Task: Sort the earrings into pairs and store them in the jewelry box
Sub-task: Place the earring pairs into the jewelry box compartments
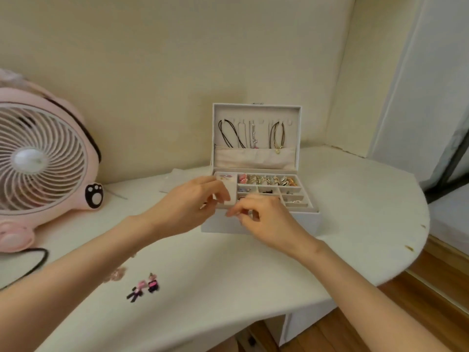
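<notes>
Both hands, left hand [195,203] and right hand [264,219], pinch something small, too blurred to identify, at the open jewelry box [264,224].

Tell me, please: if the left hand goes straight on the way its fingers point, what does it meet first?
Probably the jewelry box: the left hand points right and away, its fingertips already at the box's front-left compartment.

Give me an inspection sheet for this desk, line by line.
Surface: white desk, curved right edge, small marks there.
Job's things: jewelry box open, lid upright with necklaces; tray compartments partly filled; pink-and-black earrings loose on the desk near the front edge.
Clutter: pink fan at left.
Hands: left hand and right hand both at the box's front-left; what they pinch is unclear.
Cables: black cable beside the fan.
Surroundings: cream wall, wooden floor.
</notes>
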Motion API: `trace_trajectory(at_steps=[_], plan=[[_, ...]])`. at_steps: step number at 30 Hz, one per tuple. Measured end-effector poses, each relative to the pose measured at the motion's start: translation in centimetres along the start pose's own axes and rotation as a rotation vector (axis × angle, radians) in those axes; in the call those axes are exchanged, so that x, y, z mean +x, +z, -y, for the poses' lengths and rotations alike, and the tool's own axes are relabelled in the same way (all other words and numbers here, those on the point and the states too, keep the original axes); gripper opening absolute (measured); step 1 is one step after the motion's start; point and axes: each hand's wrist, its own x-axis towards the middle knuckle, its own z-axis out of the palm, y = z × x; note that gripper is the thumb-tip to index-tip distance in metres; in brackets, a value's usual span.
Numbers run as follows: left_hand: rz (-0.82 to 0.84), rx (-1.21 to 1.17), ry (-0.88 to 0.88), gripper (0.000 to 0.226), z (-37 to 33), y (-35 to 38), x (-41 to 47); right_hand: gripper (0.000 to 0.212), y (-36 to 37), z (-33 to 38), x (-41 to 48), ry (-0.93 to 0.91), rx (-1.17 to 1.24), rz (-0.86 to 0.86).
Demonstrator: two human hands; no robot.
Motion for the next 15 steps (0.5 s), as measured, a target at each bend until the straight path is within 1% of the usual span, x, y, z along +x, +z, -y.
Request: trace_trajectory(at_steps=[3,4,6,8,11,14,15], plan=[[0.064,-0.017,-0.111,0.031,1.3,-1.4,-2.7,0.022,2.5,1.7,0.3,-0.023,0.026,0.08],[0.082,-0.004,-0.155,0.028,1.7,-1.9,-3.4,0.022,3.3,2.3,0.5,-0.03,0.034,0.101],[0.14,0.052,-0.242,0.011,2.7,-2.7,-4.7,0.024,4.9,3.3,1.0,-0.041,0.042,0.143],[0.22,0.125,-0.328,0.005,3.8,-3.6,-5.9,0.025,6.5,4.4,1.7,-0.043,0.048,0.195],[0.332,0.201,-0.448,0.008,5.5,-4.4,-7.7,0.024,8.7,6.1,2.9,-0.031,0.043,0.279],[0.457,0.278,-0.555,0.011,6.7,-4.6,-9.0,0.024,10.7,7.7,4.2,0.006,0.069,0.309],[0.503,0.317,-0.587,0.016,7.0,-4.4,-9.4,0.026,11.4,8.2,4.7,0.022,0.076,0.315]])
